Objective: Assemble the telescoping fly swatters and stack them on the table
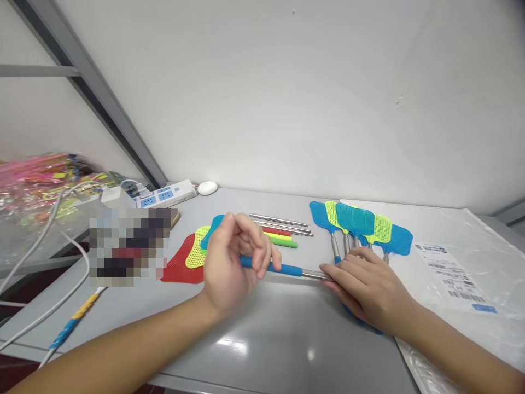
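My left hand [235,257] is curled around the blue grip of a fly swatter handle [291,270], held level over the table. Its metal rod runs to my right hand [365,282], whose fingers are closed on the rod's far end. Under and behind that hand lie several fly swatters with blue and yellow-green heads [355,219], their handles partly hidden. Behind my left hand, loose heads overlap: red [180,262], yellow-green [196,251] and blue. Between the groups are several metal rods [279,220] and red, yellow and green grips [283,241].
A white plastic mailing bag [447,257] with a label covers the right side. Far left are a power strip [166,194], a white oval object [207,188], white cables [55,213] and a clear bag of colourful items [45,191]. A wall closes off the back.
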Demonstrator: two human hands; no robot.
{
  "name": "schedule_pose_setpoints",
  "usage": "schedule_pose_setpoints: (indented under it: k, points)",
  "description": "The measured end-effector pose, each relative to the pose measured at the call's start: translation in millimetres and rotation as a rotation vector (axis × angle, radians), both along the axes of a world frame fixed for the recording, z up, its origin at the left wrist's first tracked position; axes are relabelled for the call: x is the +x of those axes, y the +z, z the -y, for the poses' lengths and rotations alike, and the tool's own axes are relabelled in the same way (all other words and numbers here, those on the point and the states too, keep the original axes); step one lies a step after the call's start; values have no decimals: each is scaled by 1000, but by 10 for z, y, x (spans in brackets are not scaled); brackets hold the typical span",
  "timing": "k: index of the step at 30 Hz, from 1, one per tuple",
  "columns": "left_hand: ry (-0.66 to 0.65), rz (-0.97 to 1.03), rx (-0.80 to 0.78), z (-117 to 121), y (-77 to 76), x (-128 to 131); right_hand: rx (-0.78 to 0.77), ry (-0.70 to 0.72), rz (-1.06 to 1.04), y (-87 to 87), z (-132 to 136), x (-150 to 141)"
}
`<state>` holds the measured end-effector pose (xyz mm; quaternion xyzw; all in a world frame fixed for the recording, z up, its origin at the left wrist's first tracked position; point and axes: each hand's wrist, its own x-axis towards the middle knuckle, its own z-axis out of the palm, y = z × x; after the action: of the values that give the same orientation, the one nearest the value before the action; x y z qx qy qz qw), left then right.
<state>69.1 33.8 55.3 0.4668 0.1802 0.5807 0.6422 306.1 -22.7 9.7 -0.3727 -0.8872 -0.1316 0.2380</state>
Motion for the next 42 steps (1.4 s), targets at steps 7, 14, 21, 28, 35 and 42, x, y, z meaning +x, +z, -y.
schedule_pose_setpoints:
  k: [7,14,21,28,35,42]
  points:
    - [-54,-8,-46,-48,729,690,-455,-95,-473,-53,46,-57]
    - [-317,-240,129,-251,734,1306,-1036,96,-1168,-76,204,-206]
    - [-205,-453,383,-383,549,1358,-1053,147,-1388,-35,171,-198]
    - [-243,-516,343,-261,430,1306,-1056,152,-1443,-24,126,-181]
    - [-146,-595,399,-295,417,1108,-1015,-12,-1189,27,44,0]
    - [-58,-1017,831,-220,164,411,-306,-269,-287,225,-102,325]
